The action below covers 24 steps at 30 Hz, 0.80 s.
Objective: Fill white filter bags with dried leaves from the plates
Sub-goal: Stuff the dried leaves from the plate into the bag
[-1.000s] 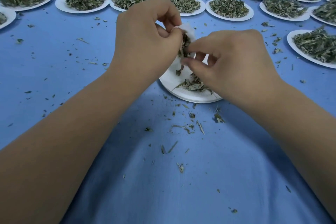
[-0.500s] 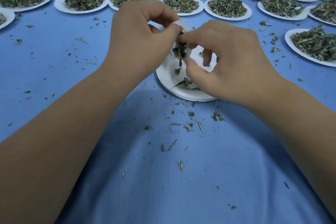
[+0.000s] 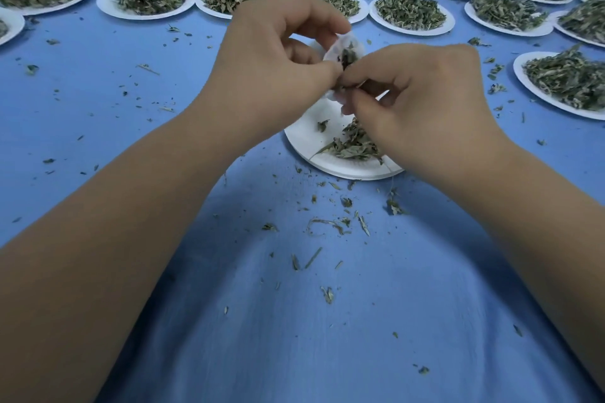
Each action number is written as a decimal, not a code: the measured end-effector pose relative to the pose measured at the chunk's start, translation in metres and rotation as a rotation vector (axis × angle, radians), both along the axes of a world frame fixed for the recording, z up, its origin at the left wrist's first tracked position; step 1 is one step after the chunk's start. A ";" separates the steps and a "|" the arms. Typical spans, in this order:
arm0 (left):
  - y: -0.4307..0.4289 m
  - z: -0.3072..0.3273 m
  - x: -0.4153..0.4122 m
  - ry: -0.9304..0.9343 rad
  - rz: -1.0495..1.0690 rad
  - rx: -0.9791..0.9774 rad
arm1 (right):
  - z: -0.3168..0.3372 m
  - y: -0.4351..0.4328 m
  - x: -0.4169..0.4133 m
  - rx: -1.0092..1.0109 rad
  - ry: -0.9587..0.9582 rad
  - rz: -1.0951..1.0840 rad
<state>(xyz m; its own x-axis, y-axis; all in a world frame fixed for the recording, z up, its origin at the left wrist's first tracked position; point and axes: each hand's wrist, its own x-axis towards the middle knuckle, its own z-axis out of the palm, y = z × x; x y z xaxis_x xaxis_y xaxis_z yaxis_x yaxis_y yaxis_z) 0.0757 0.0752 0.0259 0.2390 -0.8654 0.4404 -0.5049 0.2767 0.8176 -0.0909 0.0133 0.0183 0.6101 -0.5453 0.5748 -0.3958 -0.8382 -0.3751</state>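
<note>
At ten o'clock, heaped plates [image 3: 147, 0] stood in rows on the blue surface [image 3: 98, 82]. The left hand [image 3: 275, 65], fingers curled, pinched the white filter bag [image 3: 345, 47] between thumb and fingertips and held it up above the near plate [image 3: 307, 141], at about twelve o'clock from the middle. Dark bits showed inside the bag's open mouth. The right hand [image 3: 415, 101] met it from three o'clock, thumb and forefinger narrowed to a pinch on the bag's lower edge. A small heap of dried leaves [image 3: 353, 144] lay on the near plate beneath. Loose crumbs [image 3: 340, 226] dotted the surface toward six o'clock. Another full plate [image 3: 563, 82] sat at two o'clock.
</note>
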 end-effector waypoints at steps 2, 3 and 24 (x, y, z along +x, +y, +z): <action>0.001 0.001 0.002 -0.014 -0.029 0.041 | -0.001 -0.001 0.000 0.111 -0.023 -0.015; 0.001 0.001 0.003 -0.023 -0.040 0.061 | 0.000 -0.002 0.000 0.157 -0.036 -0.022; -0.002 -0.005 0.008 0.143 -0.178 0.082 | 0.002 -0.006 0.004 0.089 -0.048 0.015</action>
